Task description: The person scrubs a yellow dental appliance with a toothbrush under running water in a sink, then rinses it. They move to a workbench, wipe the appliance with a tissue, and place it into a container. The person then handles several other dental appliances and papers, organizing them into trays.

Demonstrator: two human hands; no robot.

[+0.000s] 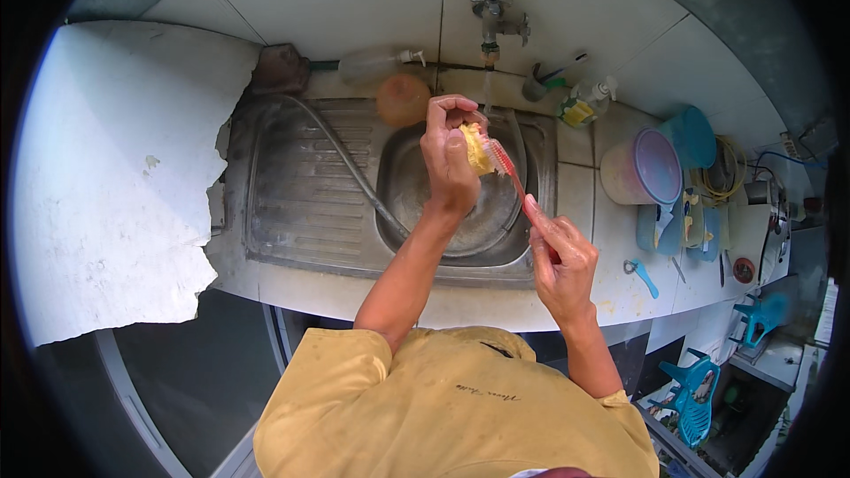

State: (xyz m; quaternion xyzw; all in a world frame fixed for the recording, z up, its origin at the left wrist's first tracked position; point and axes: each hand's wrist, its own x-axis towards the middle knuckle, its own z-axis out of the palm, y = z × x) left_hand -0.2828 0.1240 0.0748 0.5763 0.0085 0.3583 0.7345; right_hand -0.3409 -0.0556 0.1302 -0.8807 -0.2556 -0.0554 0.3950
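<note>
Over the basin of the metal sink point(292, 115), my left hand point(450, 155) is closed round a yellow, uneven lump point(476, 149) whose kind I cannot make out. My right hand point(563, 258) grips the end of a red-handled scrub brush point(521, 188). The brush's pale bristles meet the right side of the lump. Behind my left hand, a thin stream of water comes down from the tap point(490, 26). Part of the yellow lump is hidden by my fingers.
A grey hose point(341, 155) runs across the drainboard into the basin. Behind stand an orange round container point(403, 99), a clear pump bottle point(376, 62) and a soap bottle point(586, 104). Tubs point(624, 168) and a blue-handled tool point(643, 276) are at right. A broken-edged white panel point(115, 186) stands left.
</note>
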